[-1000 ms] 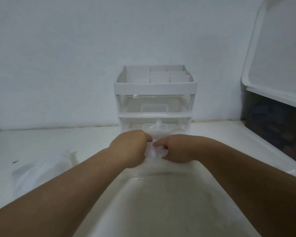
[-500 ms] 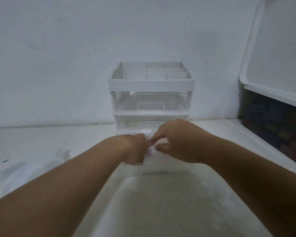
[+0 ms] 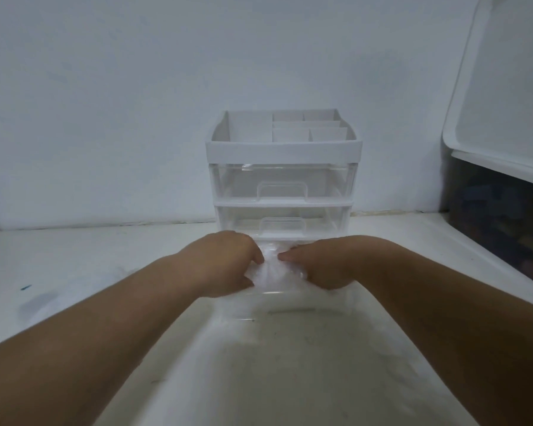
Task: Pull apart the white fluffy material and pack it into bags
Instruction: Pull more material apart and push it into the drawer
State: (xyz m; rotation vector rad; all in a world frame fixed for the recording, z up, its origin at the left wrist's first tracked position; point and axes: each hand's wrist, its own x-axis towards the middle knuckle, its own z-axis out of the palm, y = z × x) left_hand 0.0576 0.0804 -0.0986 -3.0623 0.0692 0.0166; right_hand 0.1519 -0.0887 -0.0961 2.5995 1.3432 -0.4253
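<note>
Since the earlier frame, the right hand [image 3: 317, 265] had dropped from its raised position above the left hand [image 3: 225, 265]; both hands sat level, slightly apart. Between them stood the gathered mouth of the clear plastic bag [image 3: 271, 272]. Each hand had its fingers curled onto this gathered film, one on each side. The fingertips were partly hidden, so the exact pinch could not be determined. The bag lay on the white table [image 3: 74, 256], its body extending from the hands toward the camera between the two forearms. The white fluffy material [image 3: 290, 364] was inside the bag, visible through the film. Just behind the hands stood a drawer organizer [image 3: 282, 179] with two clear drawers and a divided top tray. A white container lid [image 3: 505, 87] leaned at the right edge, above a dark bin [image 3: 499, 229].
</note>
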